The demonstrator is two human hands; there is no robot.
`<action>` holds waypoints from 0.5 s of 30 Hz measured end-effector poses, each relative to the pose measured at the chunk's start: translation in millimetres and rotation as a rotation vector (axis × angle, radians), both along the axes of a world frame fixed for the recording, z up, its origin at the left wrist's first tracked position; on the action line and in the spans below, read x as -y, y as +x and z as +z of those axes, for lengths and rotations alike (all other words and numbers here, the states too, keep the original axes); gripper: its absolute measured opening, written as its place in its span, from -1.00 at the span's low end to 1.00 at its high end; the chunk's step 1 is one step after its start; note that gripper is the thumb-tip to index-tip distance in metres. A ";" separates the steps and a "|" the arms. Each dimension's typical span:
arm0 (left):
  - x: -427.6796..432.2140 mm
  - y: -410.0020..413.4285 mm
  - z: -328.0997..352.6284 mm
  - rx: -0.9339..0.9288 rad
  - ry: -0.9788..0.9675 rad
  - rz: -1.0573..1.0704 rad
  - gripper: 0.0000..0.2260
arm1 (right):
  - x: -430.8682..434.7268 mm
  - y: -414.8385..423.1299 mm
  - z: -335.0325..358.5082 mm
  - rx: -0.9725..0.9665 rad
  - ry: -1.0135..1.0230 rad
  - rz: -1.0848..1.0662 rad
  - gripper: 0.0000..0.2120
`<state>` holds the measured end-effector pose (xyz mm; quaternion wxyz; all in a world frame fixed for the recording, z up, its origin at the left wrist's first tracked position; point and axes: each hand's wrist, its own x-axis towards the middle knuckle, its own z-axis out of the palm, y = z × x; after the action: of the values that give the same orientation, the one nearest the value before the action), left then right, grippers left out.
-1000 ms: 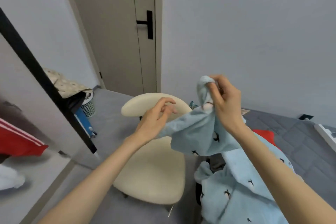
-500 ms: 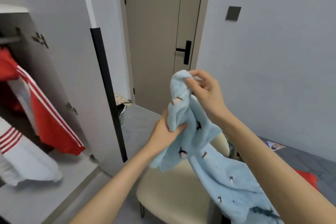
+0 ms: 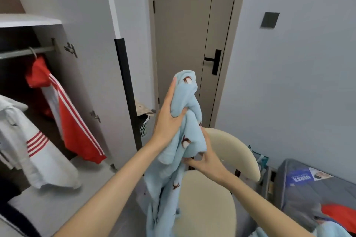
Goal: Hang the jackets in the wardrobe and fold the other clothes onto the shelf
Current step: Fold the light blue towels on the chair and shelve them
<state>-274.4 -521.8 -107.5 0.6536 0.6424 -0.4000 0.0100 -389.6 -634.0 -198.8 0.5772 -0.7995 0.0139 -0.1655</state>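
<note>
- While the left hand [image 3: 167, 121] grips the bunched top of the blue fleece garment [image 3: 189, 100], the head view shows the right hand [image 3: 209, 159] pinching a lower fold, above the cream chair [image 3: 212, 208].
- Likely step: finding its shape. Next it needs spreading out, then hanging beside the red jacket [image 3: 71, 121] or folding.

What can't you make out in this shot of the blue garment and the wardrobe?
Head view only.
- Blue garment: bunched in the left hand and right hand, so its type is unclear; the bottom edge cuts it off.
- White garment: its top runs off the left edge.
- Blue label on grey bedding: print too small to read.
</note>
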 end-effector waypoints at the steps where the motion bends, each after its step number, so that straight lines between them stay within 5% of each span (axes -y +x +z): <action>1: 0.2 0.4 4.6 -0.002 -0.011 -0.001 -0.37 | -7.2 8.6 0.6 0.042 0.019 -0.025 -0.16; 7: -27.4 21.1 21.6 -0.030 0.060 0.074 -0.31 | -23.3 37.2 23.9 0.152 0.096 -0.161 -0.71; 11: -58.2 26.2 16.6 -0.143 0.059 -0.024 -0.20 | -14.6 51.4 61.4 0.289 0.137 -0.300 -0.81; 15: -77.3 14.6 -20.0 -0.195 0.181 -0.034 0.12 | -7.5 72.9 101.5 0.371 0.187 -0.363 -0.91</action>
<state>-259.8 -444.6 -127.5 0.6288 0.6900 -0.3444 -0.0998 -316.7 -626.4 -97.3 0.6021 -0.6833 0.0662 -0.4076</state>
